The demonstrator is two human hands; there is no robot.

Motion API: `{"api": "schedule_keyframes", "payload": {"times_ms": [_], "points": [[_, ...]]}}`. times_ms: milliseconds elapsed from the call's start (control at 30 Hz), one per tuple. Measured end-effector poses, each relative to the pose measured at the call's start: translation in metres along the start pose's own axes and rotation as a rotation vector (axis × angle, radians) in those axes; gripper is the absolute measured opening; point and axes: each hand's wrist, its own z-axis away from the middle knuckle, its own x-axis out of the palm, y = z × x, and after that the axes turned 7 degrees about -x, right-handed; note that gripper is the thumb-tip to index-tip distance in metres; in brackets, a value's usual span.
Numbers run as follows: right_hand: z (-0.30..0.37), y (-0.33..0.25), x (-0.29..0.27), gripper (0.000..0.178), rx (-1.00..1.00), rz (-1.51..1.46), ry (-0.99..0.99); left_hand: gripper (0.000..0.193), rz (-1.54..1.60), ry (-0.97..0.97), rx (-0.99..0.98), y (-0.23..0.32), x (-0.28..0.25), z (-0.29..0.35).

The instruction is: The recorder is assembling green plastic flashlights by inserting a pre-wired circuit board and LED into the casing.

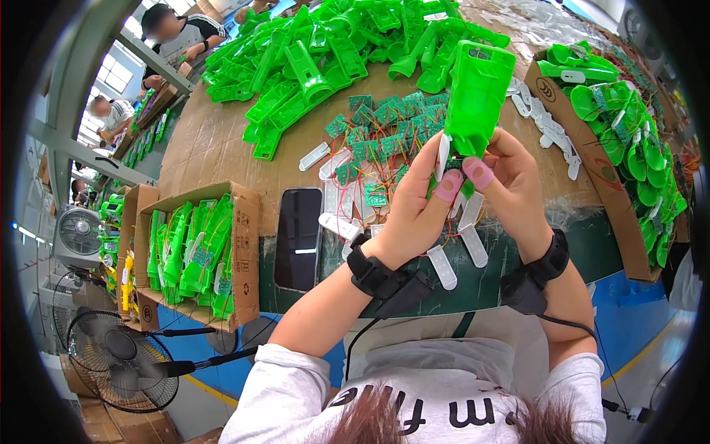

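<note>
Both hands hold a bright green plastic housing [477, 92] above the table, its wide end pointing away from me. My left hand [414, 203] is closed around its narrow near end from the left, and a white plastic piece [443, 157] shows beside those fingers. From the right, my right hand [514, 185] grips the same end. Pink covers sit on both thumbs, which press close together over a small dark part I cannot make out. Beneath and beyond the hands lie several green circuit boards [366, 152] with red wires, among white oblong plastic covers [442, 268].
A large heap of green housings [310, 59] covers the table's far side. Cardboard boxes of green parts stand left [246, 255] and right [617, 200]. A dark phone [298, 237] lies by my left forearm. Fans [118, 355] stand at left; other people work beyond.
</note>
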Motion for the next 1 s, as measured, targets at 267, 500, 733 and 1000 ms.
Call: {"api": "schedule_keyframes", "payload": {"times_ms": [267, 500, 733, 1000], "points": [[0.003, 0.007, 0.004, 0.029, -0.047, -0.001, 0.034, 0.04, -0.216, 0.11, 0.06, -0.004, 0.0, 0.0], [0.003, 0.007, 0.005, 0.033, -0.04, -0.019, 0.051, 0.039, -0.366, 0.169, 0.124, -0.006, 0.0, 0.002], [0.0, 0.007, 0.002, 0.032, -0.058, 0.007, 0.019, 0.04, -0.261, 0.136, 0.098, -0.005, 0.002, 0.0], [-0.002, -0.002, -0.006, 0.031, 0.026, -0.03, -0.077, 0.044, 0.046, 0.103, -0.009, 0.002, 0.003, 0.0]]}}
